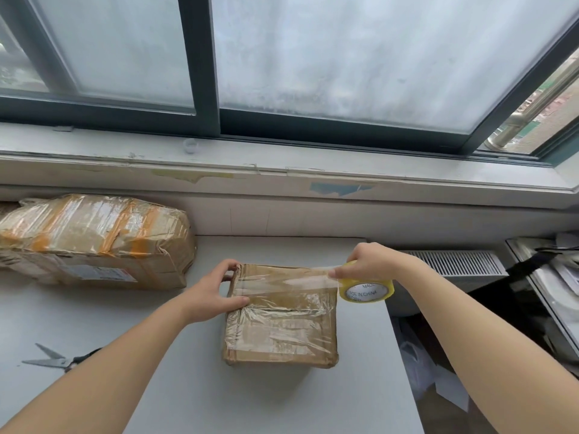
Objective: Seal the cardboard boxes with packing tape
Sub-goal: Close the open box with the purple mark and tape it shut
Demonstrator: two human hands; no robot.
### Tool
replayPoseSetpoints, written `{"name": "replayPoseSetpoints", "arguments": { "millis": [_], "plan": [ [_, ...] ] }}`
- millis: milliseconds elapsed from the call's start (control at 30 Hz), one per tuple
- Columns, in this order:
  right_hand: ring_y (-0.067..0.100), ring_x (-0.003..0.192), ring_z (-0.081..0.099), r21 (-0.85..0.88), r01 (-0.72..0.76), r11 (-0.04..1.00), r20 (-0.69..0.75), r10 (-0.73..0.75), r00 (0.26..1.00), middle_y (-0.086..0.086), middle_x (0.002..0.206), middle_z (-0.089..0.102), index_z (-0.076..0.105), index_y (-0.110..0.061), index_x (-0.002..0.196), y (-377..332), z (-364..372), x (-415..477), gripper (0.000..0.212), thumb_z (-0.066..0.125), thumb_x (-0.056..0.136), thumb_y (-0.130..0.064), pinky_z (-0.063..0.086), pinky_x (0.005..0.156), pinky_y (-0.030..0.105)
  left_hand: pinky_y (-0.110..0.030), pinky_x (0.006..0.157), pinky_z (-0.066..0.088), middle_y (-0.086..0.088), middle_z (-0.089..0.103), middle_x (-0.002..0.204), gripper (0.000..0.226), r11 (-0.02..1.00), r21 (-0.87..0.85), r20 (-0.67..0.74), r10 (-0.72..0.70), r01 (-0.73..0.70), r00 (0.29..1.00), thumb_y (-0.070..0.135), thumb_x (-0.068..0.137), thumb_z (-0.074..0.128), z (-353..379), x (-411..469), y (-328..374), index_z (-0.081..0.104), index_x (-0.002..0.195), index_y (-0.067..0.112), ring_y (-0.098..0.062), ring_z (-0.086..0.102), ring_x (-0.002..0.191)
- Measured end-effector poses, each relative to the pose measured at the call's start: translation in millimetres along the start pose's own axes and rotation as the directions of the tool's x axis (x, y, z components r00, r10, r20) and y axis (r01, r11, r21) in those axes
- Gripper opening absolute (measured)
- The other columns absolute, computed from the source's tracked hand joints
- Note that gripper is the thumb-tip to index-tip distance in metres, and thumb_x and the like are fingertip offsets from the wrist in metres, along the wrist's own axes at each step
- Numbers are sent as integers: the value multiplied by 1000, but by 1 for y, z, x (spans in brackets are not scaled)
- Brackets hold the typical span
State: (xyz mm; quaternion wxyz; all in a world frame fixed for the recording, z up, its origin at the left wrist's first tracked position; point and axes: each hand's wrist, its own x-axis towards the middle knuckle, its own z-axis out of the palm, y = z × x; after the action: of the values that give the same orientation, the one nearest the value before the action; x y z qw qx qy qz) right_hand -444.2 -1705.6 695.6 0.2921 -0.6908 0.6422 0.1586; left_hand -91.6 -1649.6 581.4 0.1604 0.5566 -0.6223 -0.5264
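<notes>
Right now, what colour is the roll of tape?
Yellow, with a white inner ring printed in black; the tape roll shows best in the head view.

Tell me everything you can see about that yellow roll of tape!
The tape roll looks yellowish and see-through, wound on a white core printed "MADE IN CHINA". The right hand grips it from above, holding it just off the right edge of the small cardboard box. Whether it touches the box cannot be told. A clear strip is pulled out from the roll and runs leftwards across the box top, toward the left hand holding the box's left side.
</notes>
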Motion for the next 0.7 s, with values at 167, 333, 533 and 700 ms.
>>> {"name": "replayPoseSetpoints", "arguments": {
  "millis": [167, 333, 533, 700],
  "plan": [
    [15, 61, 55, 4, -23, 1000, 23, 23, 999, -5, 62, 58, 70, -21, 68, 6, 11, 2, 65, 60, 78, -84, 38, 55, 28, -30, 102, 38, 18, 46, 142, 62, 1000, -20, -29, -3, 2, 1000, 37, 89, 79, 7, -3, -4, 40, 136, 38, -6, 48, 132],
    [17, 53, 40, 85, -55, 995, 57, 50, 997, -6, 52, 41, 51, -20, 56, 14, 41, 11, 70, 61, 75, -86, 27, 56, 32, -30, 102, 39, 19, 40, 146, 68, 999, -30, 25, -31, 32, 999, 42, 87, 78, 3, -4, -2, 35, 141, 40, -8, 45, 133],
    [17, 54, 39, 109, -26, 994, 32, 22, 999, -1, 56, 40, 51, -17, 59, 15, 49, 13, 70, 61, 78, -84, 23, 57, 33, -37, 104, 47, 16, 46, 145, 77, 984, 18, 215, -178, 179, 960, 67, 85, 70, -6, -2, -2, 26, 145, 44, -13, 47, 137],
    [17, 57, 46, 127, -17, 992, 5, 17, 1000, -3, 56, 48, 59, -18, 61, 17, 53, 15, 67, 61, 79, -82, 28, 56, 33, -48, 90, 56, -8, 68, 117, 42, 957, -190, -17, -226, 219, 974, 63, 90, 62, 21, 4, 6, 54, 118, 32, -26, 69, 102]
  ]
}}
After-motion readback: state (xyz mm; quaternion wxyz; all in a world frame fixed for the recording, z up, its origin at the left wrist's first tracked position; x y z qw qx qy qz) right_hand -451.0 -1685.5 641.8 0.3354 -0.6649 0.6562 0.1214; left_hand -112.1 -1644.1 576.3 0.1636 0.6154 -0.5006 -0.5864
